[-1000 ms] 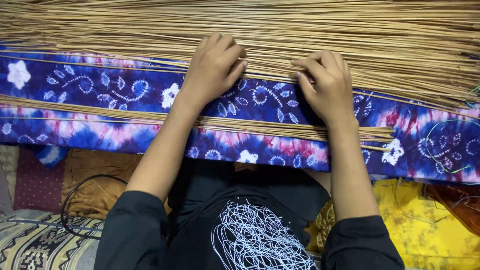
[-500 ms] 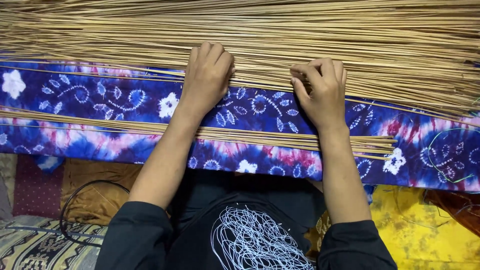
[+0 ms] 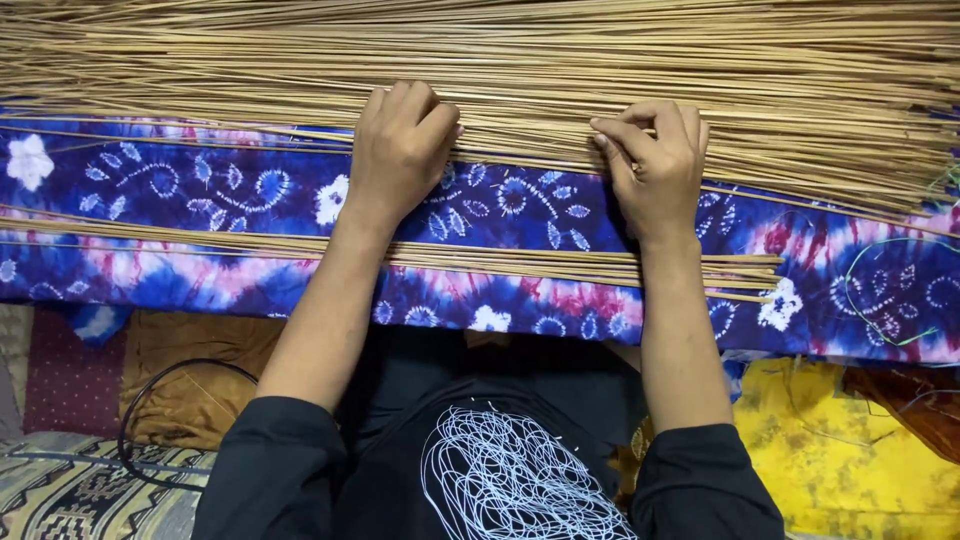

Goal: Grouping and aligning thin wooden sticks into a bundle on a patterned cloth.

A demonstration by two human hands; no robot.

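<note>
Together, curled fingers (image 3: pixel 425 110) of both hands press thin sticks (image 3: pixel 540 70).

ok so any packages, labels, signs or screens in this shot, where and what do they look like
None in view: no package, label, sign or screen.
Nearest to one: white scribble-line print on the person's black shirt, bottom centre.

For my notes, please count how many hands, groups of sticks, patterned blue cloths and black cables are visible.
Hands: 2, left hand and right hand
Stick groups: 2, big pile and thin bundle
Blue tie-dye cloth: 1
Black cable: 1
Total: 6
</note>
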